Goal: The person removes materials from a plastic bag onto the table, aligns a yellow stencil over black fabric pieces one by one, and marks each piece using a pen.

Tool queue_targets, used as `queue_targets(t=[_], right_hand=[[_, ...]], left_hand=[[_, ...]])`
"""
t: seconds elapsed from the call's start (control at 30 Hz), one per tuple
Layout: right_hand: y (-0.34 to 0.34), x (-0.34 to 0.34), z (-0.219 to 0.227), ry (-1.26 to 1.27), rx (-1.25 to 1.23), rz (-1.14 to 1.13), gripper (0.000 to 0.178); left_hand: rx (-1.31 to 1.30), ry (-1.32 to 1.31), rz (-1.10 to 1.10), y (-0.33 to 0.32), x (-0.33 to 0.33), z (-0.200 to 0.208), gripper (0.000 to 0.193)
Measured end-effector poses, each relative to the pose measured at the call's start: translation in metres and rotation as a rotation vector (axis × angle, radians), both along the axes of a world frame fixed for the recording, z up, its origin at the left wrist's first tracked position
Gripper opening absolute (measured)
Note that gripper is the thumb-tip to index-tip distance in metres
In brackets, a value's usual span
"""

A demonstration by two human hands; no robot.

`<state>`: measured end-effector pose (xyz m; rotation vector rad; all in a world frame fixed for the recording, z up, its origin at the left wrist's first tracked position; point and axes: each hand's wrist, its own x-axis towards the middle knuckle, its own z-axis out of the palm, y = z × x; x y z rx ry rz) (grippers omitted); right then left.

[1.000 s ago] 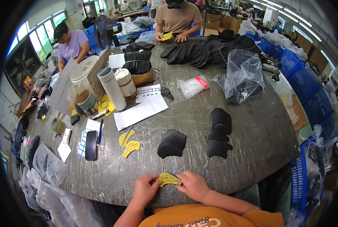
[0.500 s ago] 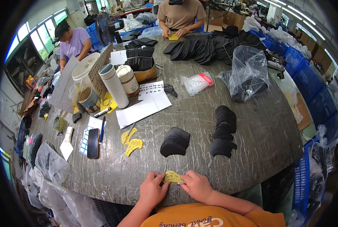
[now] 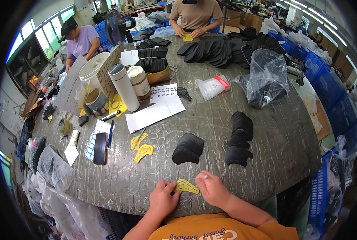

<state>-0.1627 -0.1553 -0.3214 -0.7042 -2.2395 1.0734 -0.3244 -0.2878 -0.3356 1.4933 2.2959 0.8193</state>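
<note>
My left hand (image 3: 163, 197) pinches the left end of a curved yellow pattern piece (image 3: 187, 186) with dark slots and marks, close to the table's near edge. Just off its right end, my right hand (image 3: 213, 189) is closed, thumb and fingers together. Something small and pale shows at those fingertips, too small to name. Beyond my hands lies a fanned stack of black curved pieces (image 3: 188, 149), with a longer row of black pieces (image 3: 240, 136) to its right. Two more yellow pattern pieces (image 3: 143, 153) rest on the left, a thin pointed tool (image 3: 141, 134) against one.
A phone (image 3: 100, 149), blue pen and marker lie at the left. Behind them stand a white bottle (image 3: 123, 88), a lidded cup and a bucket. White paper (image 3: 156, 115) and clear plastic bags (image 3: 264, 82) lie farther back. Two people work across the table (image 3: 210, 116).
My right hand has let go of the yellow piece's right end and lifted slightly away from it. My left hand still holds the piece, now more exposed. The whole view has shifted slightly.
</note>
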Motion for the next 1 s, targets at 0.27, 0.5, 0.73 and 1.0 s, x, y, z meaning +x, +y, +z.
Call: queue_targets(t=[0.27,0.5,0.73,1.0], right_hand=[[-0.012,-0.018,-0.012,-0.051,-0.249,0.196,0.010],[-0.012,-0.022,-0.021,0.042,-0.176,0.209,0.010],[-0.012,-0.018,-0.018,-0.009,-0.201,0.138,0.010],[-0.010,-0.012,-0.018,0.011,-0.187,0.125,0.011]], left_hand=[[-0.018,-0.001,0.003,0.000,0.000,0.000,0.032],[-0.028,0.002,-0.005,0.001,0.000,0.001,0.033],[-0.027,-0.001,-0.006,0.000,-0.001,-0.001,0.035],[-0.040,0.013,-0.005,0.000,-0.001,0.000,0.035]])
